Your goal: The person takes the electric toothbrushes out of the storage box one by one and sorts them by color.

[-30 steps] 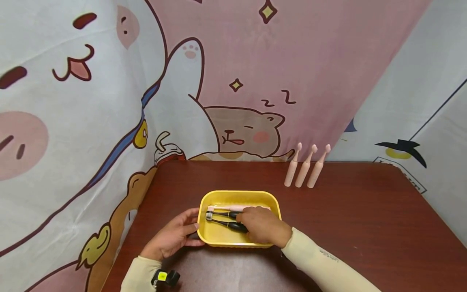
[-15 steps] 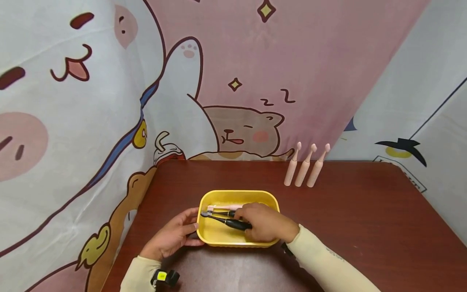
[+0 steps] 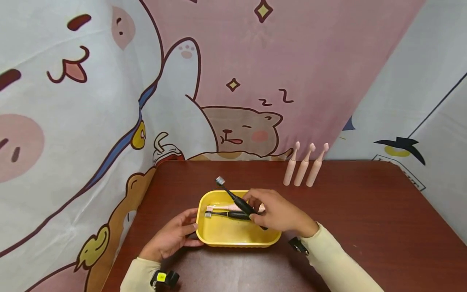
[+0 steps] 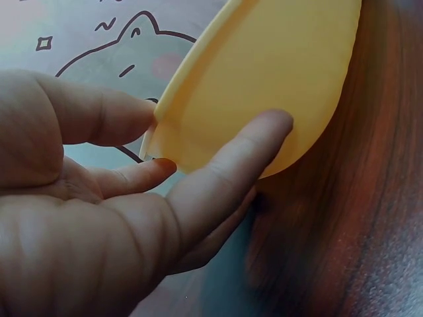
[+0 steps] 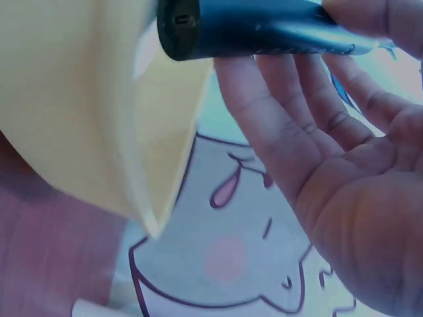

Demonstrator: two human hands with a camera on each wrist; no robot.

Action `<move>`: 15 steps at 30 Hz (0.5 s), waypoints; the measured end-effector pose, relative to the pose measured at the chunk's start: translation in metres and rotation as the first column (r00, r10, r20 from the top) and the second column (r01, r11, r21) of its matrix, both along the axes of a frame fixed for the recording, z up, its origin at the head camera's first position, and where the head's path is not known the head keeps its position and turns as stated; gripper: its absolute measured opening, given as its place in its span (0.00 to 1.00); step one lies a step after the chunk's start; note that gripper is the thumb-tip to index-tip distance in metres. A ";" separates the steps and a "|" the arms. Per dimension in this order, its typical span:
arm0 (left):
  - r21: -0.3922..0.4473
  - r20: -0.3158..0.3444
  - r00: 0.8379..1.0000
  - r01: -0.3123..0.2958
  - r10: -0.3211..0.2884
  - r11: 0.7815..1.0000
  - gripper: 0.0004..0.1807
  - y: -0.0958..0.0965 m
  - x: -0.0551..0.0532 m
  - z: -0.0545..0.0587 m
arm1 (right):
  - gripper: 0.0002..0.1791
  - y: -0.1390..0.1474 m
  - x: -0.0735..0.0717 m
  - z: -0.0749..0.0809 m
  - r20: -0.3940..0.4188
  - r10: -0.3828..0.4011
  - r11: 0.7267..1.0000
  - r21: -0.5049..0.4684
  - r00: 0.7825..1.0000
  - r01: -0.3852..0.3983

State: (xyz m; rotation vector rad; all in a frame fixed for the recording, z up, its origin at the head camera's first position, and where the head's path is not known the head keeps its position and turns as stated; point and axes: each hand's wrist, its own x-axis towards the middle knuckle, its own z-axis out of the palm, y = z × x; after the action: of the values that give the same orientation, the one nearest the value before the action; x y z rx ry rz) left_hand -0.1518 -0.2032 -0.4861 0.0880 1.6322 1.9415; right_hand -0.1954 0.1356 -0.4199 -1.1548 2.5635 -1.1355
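Note:
My right hand [image 3: 279, 211] pinches a black electric toothbrush [image 3: 242, 202] by its handle, above the yellow basket [image 3: 233, 244]. The toothbrush is tilted, its bristled head up and to the left, past the basket's far rim. In the right wrist view the flat base of the black handle [image 5: 258, 30] shows between thumb and fingers. Inside the basket lie another black toothbrush [image 3: 233, 215] and a pink toothbrush [image 3: 226, 208], partly hidden by the held one. At the basket's left end my left hand [image 3: 175, 235] touches the outer wall with fairly straight fingers.
Three pink electric toothbrushes [image 3: 302, 172] stand upright in a row at the back right of the dark brown table [image 3: 365, 227]. A cartoon-printed cloth [image 3: 310, 61] hangs behind and to the left of the table.
My right hand has lifted one black toothbrush out of the basket and tilted its head upward. The other black toothbrush stays inside. My left hand stays at the basket's left end.

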 end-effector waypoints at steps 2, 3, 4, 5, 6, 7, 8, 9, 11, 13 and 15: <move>0.005 0.001 1.000 0.001 -0.001 1.000 0.32 0.000 0.000 -0.001 | 0.22 0.009 0.002 0.006 0.042 -0.036 0.998 -0.055 0.998 0.038; 0.009 0.000 1.000 0.001 -0.001 1.000 0.32 0.000 -0.001 -0.002 | 0.23 0.013 0.003 0.008 0.056 -0.053 0.995 -0.077 0.997 0.057; 0.011 -0.001 1.000 0.001 -0.001 1.000 0.32 0.000 -0.001 -0.002 | 0.23 0.017 0.004 0.011 0.055 -0.074 0.993 -0.093 0.996 0.079; 0.012 -0.001 1.000 -0.001 0.001 1.000 0.31 0.000 -0.001 -0.003 | 0.23 0.022 0.006 0.013 0.049 -0.095 0.990 -0.102 0.994 0.099; 0.013 -0.003 1.000 0.000 0.000 1.000 0.31 0.000 -0.001 -0.003 | 0.24 0.026 0.008 0.015 0.039 -0.111 0.987 -0.110 0.993 0.115; 0.014 -0.004 1.000 0.001 -0.001 1.000 0.31 0.000 -0.001 -0.004 | 0.24 0.030 0.009 0.017 0.025 -0.125 0.985 -0.118 0.992 0.127; 0.015 -0.006 1.000 0.001 -0.001 1.000 0.31 0.000 -0.001 -0.004 | 0.24 0.035 0.010 0.018 0.013 -0.136 0.982 -0.127 0.991 0.136; 0.013 -0.006 1.000 0.002 -0.001 1.000 0.31 0.000 -0.001 -0.004 | 0.24 0.039 0.012 0.018 0.007 -0.147 0.980 -0.133 0.989 0.147; 0.010 -0.004 1.000 0.003 -0.003 1.000 0.32 0.000 -0.001 -0.003 | 0.24 0.049 0.015 0.018 -0.002 -0.162 0.975 -0.157 0.987 0.160; 0.007 -0.002 1.000 0.004 -0.004 1.000 0.32 0.001 -0.001 -0.002 | 0.25 0.060 0.017 0.016 -0.004 -0.178 0.966 -0.191 0.984 0.174; 0.005 -0.002 1.000 0.005 -0.005 1.000 0.32 0.001 -0.001 -0.001 | 0.25 0.072 0.020 0.012 -0.010 -0.202 0.957 -0.215 0.979 0.195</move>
State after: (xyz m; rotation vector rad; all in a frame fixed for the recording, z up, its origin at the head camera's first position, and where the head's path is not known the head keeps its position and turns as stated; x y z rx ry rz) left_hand -0.1526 -0.2024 -0.4875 0.0960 1.6266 1.9428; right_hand -0.1756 0.2074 -0.4077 -0.9762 2.6848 -1.4790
